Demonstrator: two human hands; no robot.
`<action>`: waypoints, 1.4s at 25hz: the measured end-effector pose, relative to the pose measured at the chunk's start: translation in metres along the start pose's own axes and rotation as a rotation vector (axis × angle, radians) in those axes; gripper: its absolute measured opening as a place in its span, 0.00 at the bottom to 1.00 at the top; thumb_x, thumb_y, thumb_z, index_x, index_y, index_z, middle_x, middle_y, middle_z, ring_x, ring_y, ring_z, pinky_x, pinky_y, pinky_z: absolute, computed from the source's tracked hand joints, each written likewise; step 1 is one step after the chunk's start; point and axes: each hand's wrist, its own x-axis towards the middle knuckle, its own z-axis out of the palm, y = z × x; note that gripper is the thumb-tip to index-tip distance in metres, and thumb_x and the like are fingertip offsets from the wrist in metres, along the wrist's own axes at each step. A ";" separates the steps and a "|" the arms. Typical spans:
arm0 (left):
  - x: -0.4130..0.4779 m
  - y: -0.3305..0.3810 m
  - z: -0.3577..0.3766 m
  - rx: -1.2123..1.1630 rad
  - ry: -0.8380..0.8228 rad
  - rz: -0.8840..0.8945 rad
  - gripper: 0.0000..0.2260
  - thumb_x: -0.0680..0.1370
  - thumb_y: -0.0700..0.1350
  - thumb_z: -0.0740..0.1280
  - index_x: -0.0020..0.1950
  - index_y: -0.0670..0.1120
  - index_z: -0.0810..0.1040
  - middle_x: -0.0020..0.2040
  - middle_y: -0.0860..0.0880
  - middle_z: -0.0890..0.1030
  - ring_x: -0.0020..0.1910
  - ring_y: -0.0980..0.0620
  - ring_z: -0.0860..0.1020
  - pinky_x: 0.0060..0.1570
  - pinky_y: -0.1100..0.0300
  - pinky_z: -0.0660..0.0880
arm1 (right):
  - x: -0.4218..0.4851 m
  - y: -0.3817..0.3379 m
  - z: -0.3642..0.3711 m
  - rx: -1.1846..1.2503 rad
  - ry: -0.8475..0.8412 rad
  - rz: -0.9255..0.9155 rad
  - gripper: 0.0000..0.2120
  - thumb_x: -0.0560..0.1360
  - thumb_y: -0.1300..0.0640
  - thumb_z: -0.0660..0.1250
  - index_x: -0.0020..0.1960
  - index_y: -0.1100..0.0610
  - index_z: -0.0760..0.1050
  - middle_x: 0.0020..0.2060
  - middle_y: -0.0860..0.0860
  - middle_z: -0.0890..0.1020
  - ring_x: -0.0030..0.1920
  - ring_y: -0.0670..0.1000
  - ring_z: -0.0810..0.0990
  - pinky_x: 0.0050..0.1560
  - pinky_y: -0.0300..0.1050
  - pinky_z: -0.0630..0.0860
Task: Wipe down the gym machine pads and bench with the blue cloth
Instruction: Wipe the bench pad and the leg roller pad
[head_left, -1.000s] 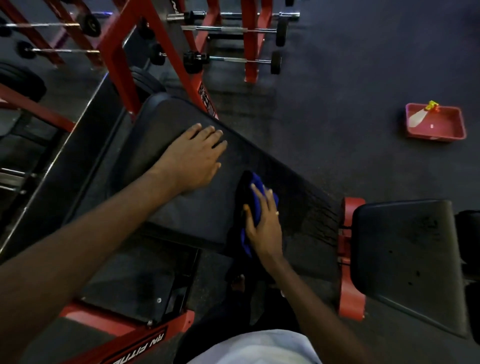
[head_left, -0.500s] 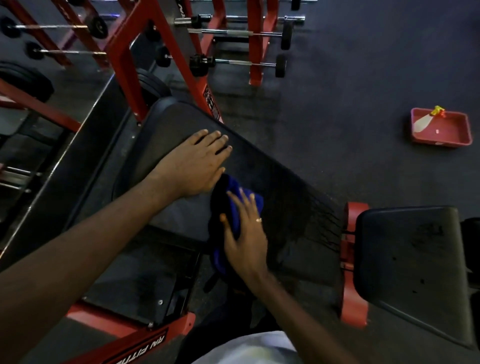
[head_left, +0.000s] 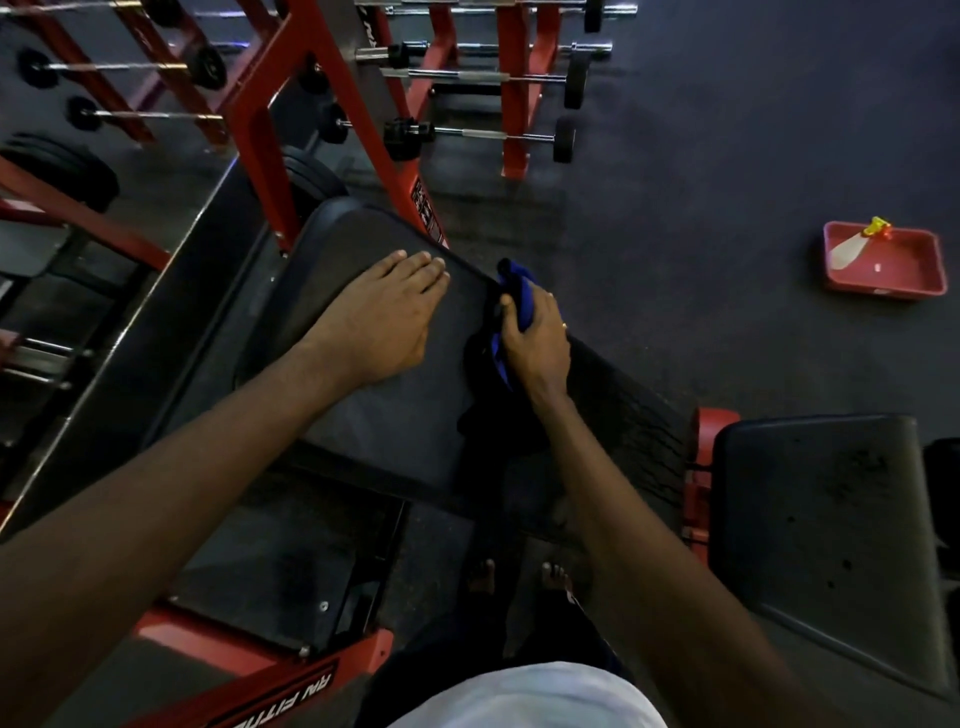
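Now farther up pad (head_left: 405, 415), right hand (head_left: 535, 338) gripping blue cloth (head_left: 522, 299), left hand (head_left: 382, 312) unmoved

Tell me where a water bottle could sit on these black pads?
On the long pad, the near half between the wrists is bare; so is the seat pad at right. The long pad's far end is crowded: left hand flat, right hand gripping the blue cloth.

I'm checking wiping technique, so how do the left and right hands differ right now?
The left hand lies flat on the pad, fingers straight, holding nothing; the right hand curls round the blue cloth. The left hand sits mid-pad; the right hand is at its edge. Both are at the same black pad.
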 end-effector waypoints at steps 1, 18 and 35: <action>0.000 0.000 0.001 0.000 -0.004 0.002 0.24 0.80 0.44 0.58 0.76 0.38 0.66 0.75 0.40 0.68 0.75 0.44 0.64 0.76 0.49 0.57 | -0.012 0.000 0.001 -0.010 0.014 0.002 0.21 0.80 0.43 0.62 0.71 0.48 0.71 0.69 0.48 0.75 0.71 0.53 0.71 0.67 0.57 0.73; 0.002 0.002 0.010 0.162 -0.022 0.041 0.28 0.80 0.48 0.53 0.78 0.37 0.58 0.78 0.38 0.61 0.77 0.42 0.59 0.77 0.48 0.55 | -0.001 0.010 -0.003 0.031 0.056 0.065 0.21 0.79 0.43 0.62 0.70 0.48 0.72 0.66 0.47 0.76 0.66 0.53 0.76 0.63 0.58 0.75; 0.002 0.004 0.011 0.160 0.011 0.052 0.27 0.82 0.48 0.52 0.78 0.37 0.57 0.78 0.38 0.60 0.78 0.41 0.58 0.77 0.47 0.55 | -0.116 0.081 -0.016 0.041 0.108 0.183 0.19 0.81 0.50 0.63 0.71 0.50 0.71 0.69 0.51 0.76 0.71 0.54 0.72 0.66 0.41 0.68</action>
